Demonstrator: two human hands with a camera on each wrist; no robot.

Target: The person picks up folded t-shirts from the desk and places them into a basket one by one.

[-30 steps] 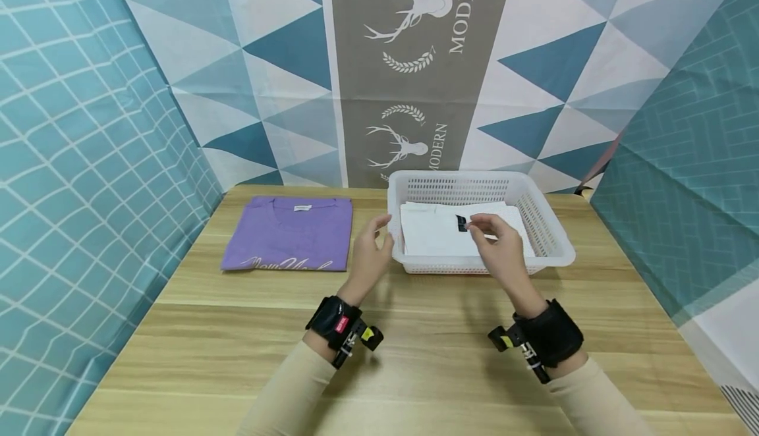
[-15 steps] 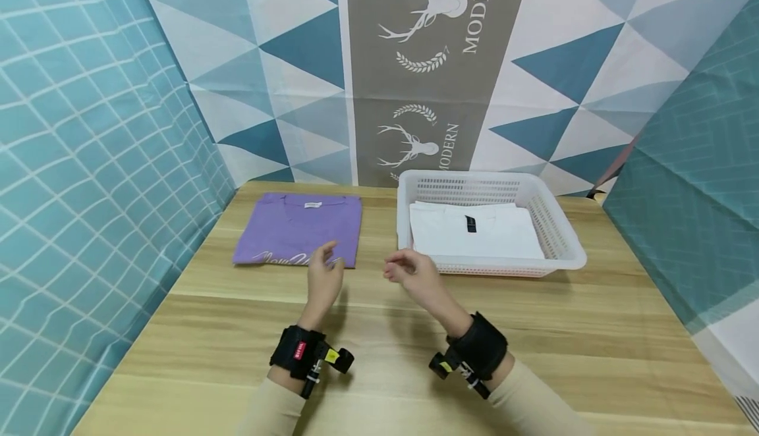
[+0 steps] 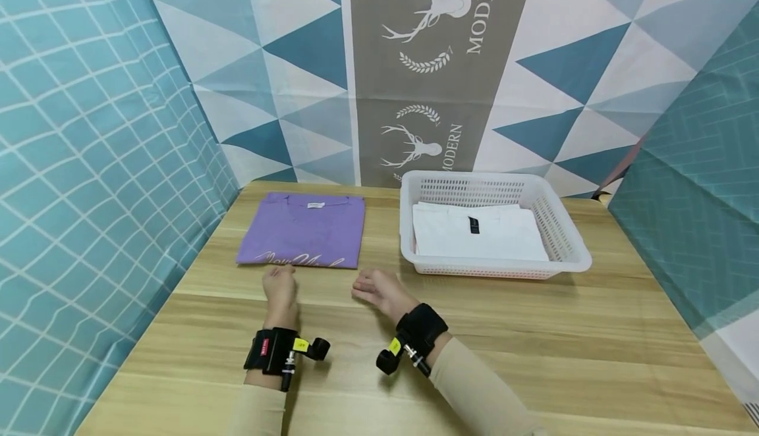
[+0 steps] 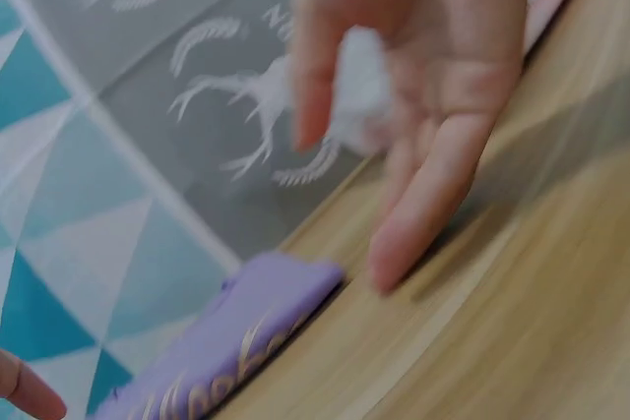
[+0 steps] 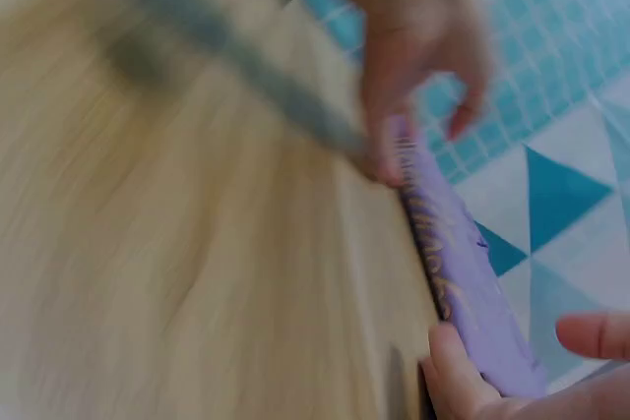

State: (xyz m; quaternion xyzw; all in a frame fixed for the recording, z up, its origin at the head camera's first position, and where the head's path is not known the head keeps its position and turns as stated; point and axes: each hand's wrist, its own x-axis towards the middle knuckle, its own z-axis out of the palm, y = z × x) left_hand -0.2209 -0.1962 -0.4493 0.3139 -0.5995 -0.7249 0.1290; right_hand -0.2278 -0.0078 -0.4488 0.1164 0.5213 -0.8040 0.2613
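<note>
A folded purple T-shirt with gold script lies flat at the left of the wooden table. My left hand hovers at the shirt's front edge, its fingertips overlapping that edge in the head view. Seen from the right wrist, the left hand is blurred, with a gap between thumb and fingers. My right hand is just off the shirt's front right corner, holding nothing. The left wrist view shows this right hand with its fingers extended and thumb apart, over the wood.
A white perforated basket stands at the back right, a folded white shirt with a black label inside it. Patterned cloth hangs behind the table, and teal cloths hang at both sides.
Both hands have moved left and toward me, from the basket to the purple T-shirt's front edge. The white shirt stays in the basket. The head view has shifted slightly.
</note>
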